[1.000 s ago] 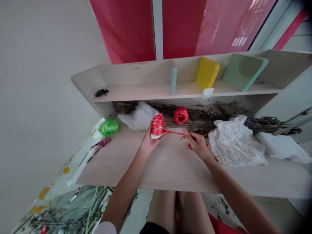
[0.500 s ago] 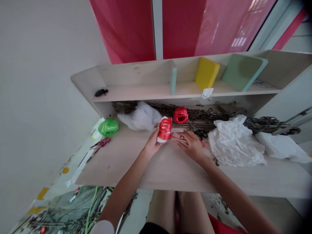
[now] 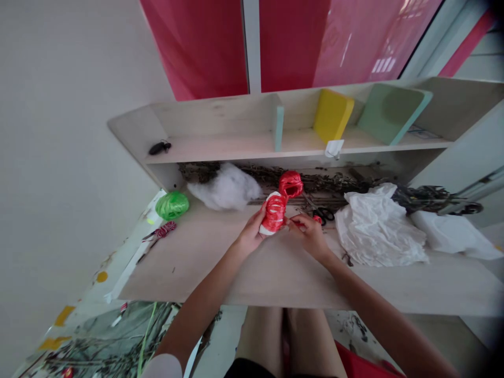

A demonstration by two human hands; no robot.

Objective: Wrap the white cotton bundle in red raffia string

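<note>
The white bundle (image 3: 274, 212) wound with red ribbon (image 3: 299, 223) is in the left hand's (image 3: 253, 231) grip, above the middle of the tabletop (image 3: 205, 262). Its long axis runs mostly front edge to back, far end leaning right. The right hand (image 3: 313, 236), just beside it toward the right edge, seems to pinch the ribbon narrowly. No brand or writing is readable.

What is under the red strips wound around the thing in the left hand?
Under the red strips, white material shows at both ends and through gaps between turns. What the white material covers cannot be seen; the left hand hides part of it.
</note>
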